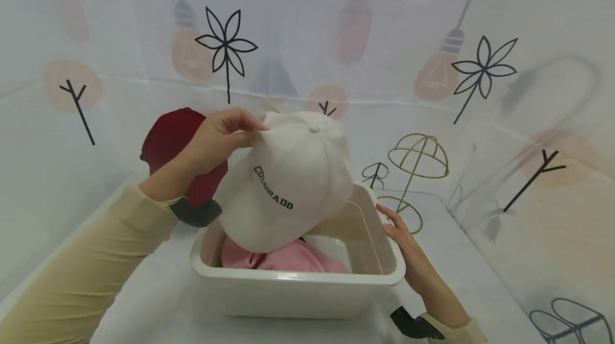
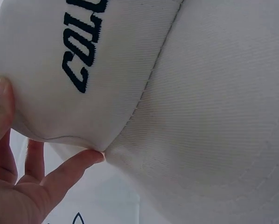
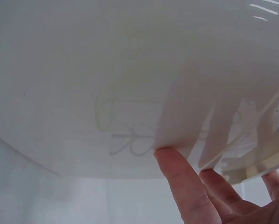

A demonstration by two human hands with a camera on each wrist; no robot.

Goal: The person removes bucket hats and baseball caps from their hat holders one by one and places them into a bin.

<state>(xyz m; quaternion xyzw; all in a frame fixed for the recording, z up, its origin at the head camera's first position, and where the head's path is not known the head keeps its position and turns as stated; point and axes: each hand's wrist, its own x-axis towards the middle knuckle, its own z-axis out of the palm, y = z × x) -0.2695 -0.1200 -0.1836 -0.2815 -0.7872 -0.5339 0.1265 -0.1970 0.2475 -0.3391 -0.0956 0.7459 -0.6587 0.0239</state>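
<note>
Cloth printed with black line-drawn leaves, twigs and faded light bulbs covers the table [image 1: 158, 301] and rises as walls on three sides, closing the scene in; the same pale sheet runs under everything in the head view. On it, near the front edge, stands a cream plastic bin [image 1: 298, 282], rectangular, its long side running left to right. A pink cap [image 1: 288, 258] lies inside at the bottom. A white cap [image 1: 288, 178] lettered COLORADO hangs above the bin's left half, tilted, its top button toward the back wall and its lower edge dipping down toward the pink cap, so its long axis slants from upper right to lower left. The left hand [image 1: 216, 141] pinches this cap at its upper left; the left wrist view shows the thumb and a fingertip [image 2: 83, 158] closed on the fabric at a seam. The right hand [image 1: 408, 253] lies with straight fingers flat against the outside of the bin's right wall, gripping nothing; the right wrist view shows the fingertips [image 3: 177, 168] pressing the pale plastic. Behind the left hand stands a dark red cap [image 1: 173, 141], and behind the bin to the right a wire hat stand [image 1: 415, 162] with a domed top.
</note>
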